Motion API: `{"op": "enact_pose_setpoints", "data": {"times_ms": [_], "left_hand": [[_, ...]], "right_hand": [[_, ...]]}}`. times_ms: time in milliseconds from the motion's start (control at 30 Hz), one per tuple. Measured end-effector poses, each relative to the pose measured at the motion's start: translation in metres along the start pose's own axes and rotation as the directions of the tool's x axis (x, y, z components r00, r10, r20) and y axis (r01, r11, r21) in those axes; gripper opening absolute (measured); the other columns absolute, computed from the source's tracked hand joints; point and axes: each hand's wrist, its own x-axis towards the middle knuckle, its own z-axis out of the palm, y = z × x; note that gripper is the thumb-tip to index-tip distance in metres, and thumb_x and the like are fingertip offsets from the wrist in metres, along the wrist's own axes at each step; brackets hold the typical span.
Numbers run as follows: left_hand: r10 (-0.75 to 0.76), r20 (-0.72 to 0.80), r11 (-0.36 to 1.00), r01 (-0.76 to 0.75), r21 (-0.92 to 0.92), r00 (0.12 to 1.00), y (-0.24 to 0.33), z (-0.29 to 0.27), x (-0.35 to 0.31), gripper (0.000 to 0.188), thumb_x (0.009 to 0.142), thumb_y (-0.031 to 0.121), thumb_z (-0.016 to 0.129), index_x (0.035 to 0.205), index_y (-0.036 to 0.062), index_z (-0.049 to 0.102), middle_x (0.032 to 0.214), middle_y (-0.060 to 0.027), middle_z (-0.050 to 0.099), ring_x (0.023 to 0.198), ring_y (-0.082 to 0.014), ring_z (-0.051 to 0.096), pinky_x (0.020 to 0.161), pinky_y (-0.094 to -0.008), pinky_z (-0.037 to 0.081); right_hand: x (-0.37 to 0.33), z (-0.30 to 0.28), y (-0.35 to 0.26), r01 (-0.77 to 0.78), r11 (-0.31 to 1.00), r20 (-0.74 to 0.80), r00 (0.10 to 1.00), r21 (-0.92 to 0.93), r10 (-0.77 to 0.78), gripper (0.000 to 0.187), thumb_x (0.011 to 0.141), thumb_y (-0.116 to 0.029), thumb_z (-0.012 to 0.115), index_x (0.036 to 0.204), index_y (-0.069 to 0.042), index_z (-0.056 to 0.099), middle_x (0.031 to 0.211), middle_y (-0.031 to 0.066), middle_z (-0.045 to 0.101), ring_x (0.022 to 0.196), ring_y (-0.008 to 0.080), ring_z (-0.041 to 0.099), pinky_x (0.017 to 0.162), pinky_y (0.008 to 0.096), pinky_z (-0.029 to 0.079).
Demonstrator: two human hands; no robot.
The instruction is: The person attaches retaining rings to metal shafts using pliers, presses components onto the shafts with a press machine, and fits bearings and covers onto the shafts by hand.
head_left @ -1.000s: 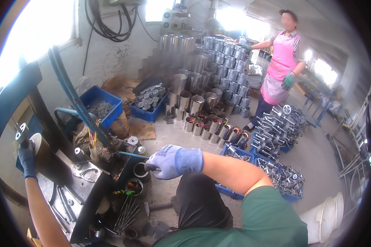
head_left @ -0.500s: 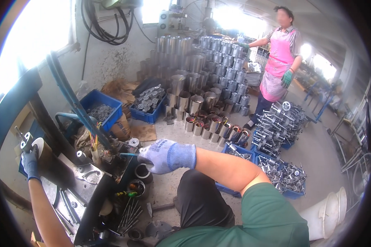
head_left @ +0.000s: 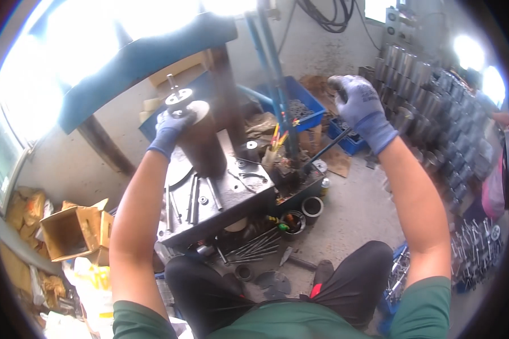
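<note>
My left hand point(head_left: 174, 127), in a grey-blue glove, is closed around a round metal end piece point(head_left: 178, 97) with holes and an upright shaft. It is beside the pale top of a large dark cylinder point(head_left: 203, 144), which stands on the metal work plate point(head_left: 237, 195). My right hand point(head_left: 361, 104), gloved alike, is raised on the right with curled fingers. A dark lever bar point(head_left: 328, 148) slopes up from the press base and runs behind this hand, which appears closed on it; the grip itself is partly hidden.
Metal rods point(head_left: 194, 200) and small rings lie on the plate, under a blue press frame point(head_left: 152, 56). A hammer point(head_left: 297, 259) and dark round cups point(head_left: 312, 208) are on the floor. Blue crates point(head_left: 302, 104) and stacked metal cylinders point(head_left: 407, 68) stand beyond; a cardboard box point(head_left: 76, 229) is left.
My view has swung left toward the press. My right hand has risen with the lever, which now slopes upward. My left hand stays on the end piece; the person in a pink apron is mostly out of view.
</note>
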Motion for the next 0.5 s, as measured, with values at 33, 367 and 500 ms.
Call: {"op": "enact_pose_setpoints", "data": {"times_ms": [33,367,500], "left_hand": [[-0.019,-0.031,1.000,0.020,0.021,0.999,-0.022,-0.009,0.004,0.095,0.073,0.068,0.075,0.150,0.0143,0.058,0.146,-0.0196,0.061,0.140,-0.0361,0.055,0.117,-0.0434,0.045],[0.341,-0.018,0.584,-0.227,-0.779,0.940,-0.005,-0.047,0.002,0.055,0.100,0.038,0.075,0.143,0.0059,0.060,0.120,-0.0073,0.073,0.108,-0.0160,0.070,0.093,-0.0327,0.056],[0.237,0.029,0.631,-0.131,-0.765,0.971,0.007,-0.039,-0.007,0.053,0.100,0.044,0.072,0.137,0.0071,0.065,0.118,-0.0066,0.074,0.102,-0.0153,0.071,0.090,-0.0331,0.057]], "right_hand": [[0.011,0.005,-0.003,-0.043,0.999,0.011,0.999,0.012,0.043,0.033,0.087,-0.003,0.068,0.119,-0.003,0.075,0.115,0.0192,0.075,0.107,0.0374,0.070,0.099,0.0449,0.056],[0.040,0.022,-0.006,-0.153,0.988,0.117,0.981,-0.020,0.155,0.029,0.094,-0.017,0.061,0.115,-0.003,0.075,0.114,0.0216,0.075,0.109,0.0389,0.071,0.100,0.0474,0.055],[0.041,0.028,-0.001,-0.185,0.982,0.199,0.961,-0.048,0.191,0.031,0.095,-0.022,0.063,0.118,-0.004,0.074,0.115,0.0219,0.074,0.110,0.0401,0.070,0.098,0.0474,0.055]]}}
